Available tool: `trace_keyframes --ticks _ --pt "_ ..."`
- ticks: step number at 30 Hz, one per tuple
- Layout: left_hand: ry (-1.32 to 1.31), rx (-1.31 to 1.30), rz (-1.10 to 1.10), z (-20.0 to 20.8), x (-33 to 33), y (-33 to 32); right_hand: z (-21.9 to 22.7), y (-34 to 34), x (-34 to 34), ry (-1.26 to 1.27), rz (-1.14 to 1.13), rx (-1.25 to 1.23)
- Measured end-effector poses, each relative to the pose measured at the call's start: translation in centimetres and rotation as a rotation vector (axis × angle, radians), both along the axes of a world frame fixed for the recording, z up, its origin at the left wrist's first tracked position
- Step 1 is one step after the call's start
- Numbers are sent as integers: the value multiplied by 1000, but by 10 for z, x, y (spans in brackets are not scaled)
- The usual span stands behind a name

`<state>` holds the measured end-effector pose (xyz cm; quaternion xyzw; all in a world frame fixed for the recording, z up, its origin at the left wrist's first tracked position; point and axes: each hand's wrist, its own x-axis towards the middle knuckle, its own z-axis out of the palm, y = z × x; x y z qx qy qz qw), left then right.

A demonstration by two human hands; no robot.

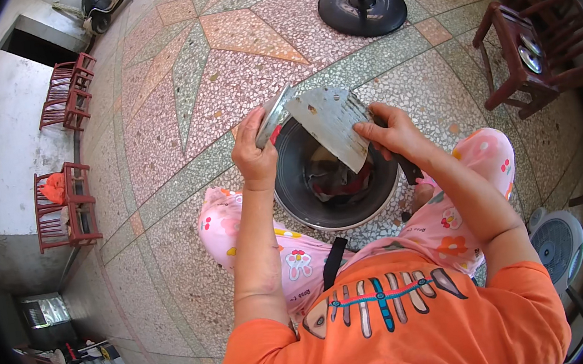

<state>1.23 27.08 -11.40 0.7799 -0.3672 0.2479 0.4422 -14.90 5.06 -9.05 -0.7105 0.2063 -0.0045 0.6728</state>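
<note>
In my right hand [393, 131] is a cleaver [331, 123] with a broad, grey, spotted blade, my thumb pressed on its flat side and a dark handle below the palm. My left hand [255, 146] is closed around a flat, shiny, silvery piece [275, 115], whose upper end meets or nearly meets the blade. A bit of red shows beside it; I cannot make out its kind for sure. Below both hands a black basin [301, 202] stands on the floor between my legs. Dark, reddish and pale wet-looking contents [338, 180] lie in it, partly hidden by the blade.
A round black stand base [362, 8] with a pole is ahead. Red wooden chairs [66, 96] line the left wall, one bearing an orange bag [53, 187]. A red wooden stool [514, 49] with metal lids is at right, a grey fan [559, 248] near my right elbow.
</note>
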Motion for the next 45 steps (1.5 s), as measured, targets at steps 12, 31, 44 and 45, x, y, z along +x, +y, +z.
trace_keyframes --ticks 12,31,44,45 --pt "-25 16 21 1 1 0 -1 -1 -1 3 6 6" --pt "-33 13 35 -1 1 1 3 1 -2 28 18 10" --pt "-19 22 34 0 -1 1 -2 -2 0 25 -52 -33" --pt "-17 31 33 2 -2 0 -1 -1 -1 16 -18 -29"
